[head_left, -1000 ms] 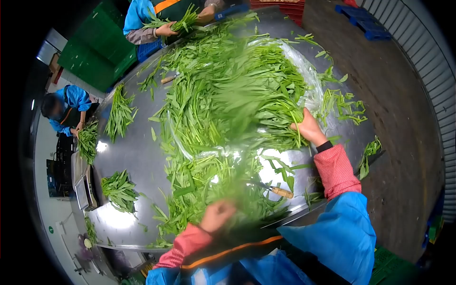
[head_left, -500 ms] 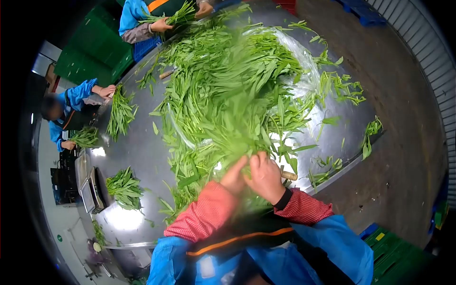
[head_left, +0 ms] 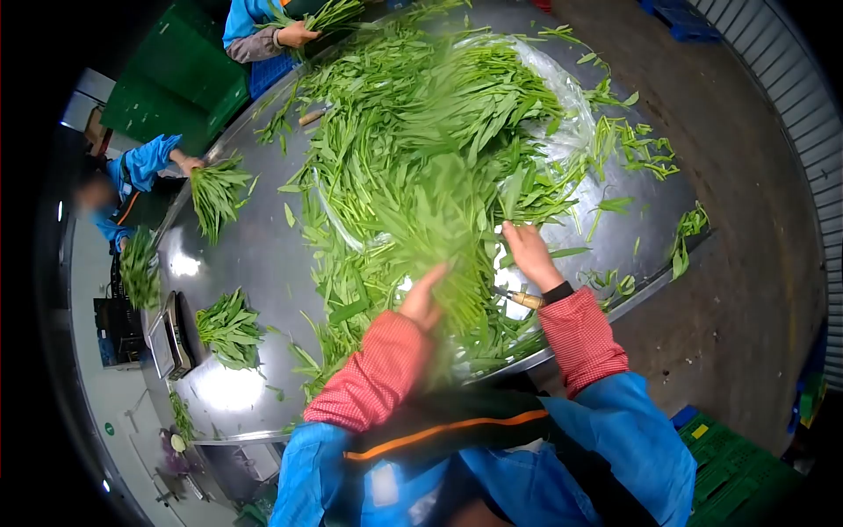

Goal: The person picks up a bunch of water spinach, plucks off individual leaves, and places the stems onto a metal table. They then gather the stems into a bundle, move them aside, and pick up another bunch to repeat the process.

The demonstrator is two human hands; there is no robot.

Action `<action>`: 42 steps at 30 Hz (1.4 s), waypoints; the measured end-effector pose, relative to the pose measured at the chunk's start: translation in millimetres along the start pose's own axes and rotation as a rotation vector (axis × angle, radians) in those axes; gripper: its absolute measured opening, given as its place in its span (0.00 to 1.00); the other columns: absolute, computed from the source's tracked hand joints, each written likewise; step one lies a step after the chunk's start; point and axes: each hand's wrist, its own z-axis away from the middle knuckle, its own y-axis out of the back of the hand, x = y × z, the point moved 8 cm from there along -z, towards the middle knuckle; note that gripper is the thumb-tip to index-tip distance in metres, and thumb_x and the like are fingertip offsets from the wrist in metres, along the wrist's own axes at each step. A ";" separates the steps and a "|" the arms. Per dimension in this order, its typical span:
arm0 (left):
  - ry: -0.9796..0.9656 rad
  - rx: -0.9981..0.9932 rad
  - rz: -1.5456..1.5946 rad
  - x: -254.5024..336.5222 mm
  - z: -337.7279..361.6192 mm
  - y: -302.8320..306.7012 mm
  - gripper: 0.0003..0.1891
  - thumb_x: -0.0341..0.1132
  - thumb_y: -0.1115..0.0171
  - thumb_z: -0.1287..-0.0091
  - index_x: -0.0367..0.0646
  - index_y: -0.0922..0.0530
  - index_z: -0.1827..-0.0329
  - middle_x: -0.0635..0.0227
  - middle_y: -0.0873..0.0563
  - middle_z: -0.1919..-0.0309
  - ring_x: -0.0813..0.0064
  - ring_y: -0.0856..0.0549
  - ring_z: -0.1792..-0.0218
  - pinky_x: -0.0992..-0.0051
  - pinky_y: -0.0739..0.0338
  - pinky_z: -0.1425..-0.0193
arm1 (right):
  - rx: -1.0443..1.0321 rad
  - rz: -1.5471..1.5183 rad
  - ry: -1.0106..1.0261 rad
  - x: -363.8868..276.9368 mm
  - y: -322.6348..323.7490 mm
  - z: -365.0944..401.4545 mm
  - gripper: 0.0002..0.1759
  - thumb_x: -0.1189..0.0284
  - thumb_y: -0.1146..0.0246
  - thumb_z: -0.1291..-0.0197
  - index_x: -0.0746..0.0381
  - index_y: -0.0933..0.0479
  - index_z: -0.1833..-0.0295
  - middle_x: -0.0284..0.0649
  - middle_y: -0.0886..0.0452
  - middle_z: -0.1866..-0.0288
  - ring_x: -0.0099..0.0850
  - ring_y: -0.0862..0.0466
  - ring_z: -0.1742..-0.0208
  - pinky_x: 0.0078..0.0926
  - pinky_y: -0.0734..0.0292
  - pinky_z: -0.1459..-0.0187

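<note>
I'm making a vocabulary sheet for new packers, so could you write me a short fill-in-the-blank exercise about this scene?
Between the right hand and the checked sleeve, a dark band circles the ____.
The tool handle near that hand looks made of ____.
The stripe across the wearer's dark apron is ____.

wrist; wood; orange

Surface: heap of greens in the middle
Plastic sheet: partly under the heap
Scale: left end
Bunch: right of the scale
Knife: at the heap's near right
Pallet: on the floor, far right
</note>
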 end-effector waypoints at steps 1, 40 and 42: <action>0.016 -0.008 0.008 -1.2 -2.3 -1.3 0.26 0.46 0.40 0.33 0.40 0.27 0.37 0.59 0.18 0.43 0.60 0.20 0.43 0.59 0.29 0.35 | -0.042 -0.037 0.014 -6.8 -7.7 -1.2 0.34 0.49 0.54 0.29 0.72 0.22 0.64 0.62 0.23 0.66 0.56 0.23 0.56 0.48 0.30 0.52; -0.260 0.154 -0.745 19.7 182.2 124.2 0.40 0.47 0.48 0.25 0.35 0.58 0.22 0.55 0.36 0.29 0.67 0.31 0.33 0.73 0.37 0.30 | -0.835 -1.242 -0.744 -126.7 -224.3 198.9 0.26 0.54 0.50 0.32 0.60 0.28 0.38 0.40 0.19 0.51 0.31 0.16 0.59 0.30 0.18 0.60; -0.189 0.072 -0.621 18.5 189.5 112.1 0.39 0.47 0.48 0.25 0.39 0.57 0.21 0.56 0.36 0.29 0.68 0.32 0.32 0.73 0.36 0.31 | -0.719 -1.297 -0.791 -108.6 -227.0 203.7 0.25 0.54 0.52 0.32 0.59 0.27 0.40 0.40 0.18 0.53 0.31 0.16 0.61 0.29 0.18 0.62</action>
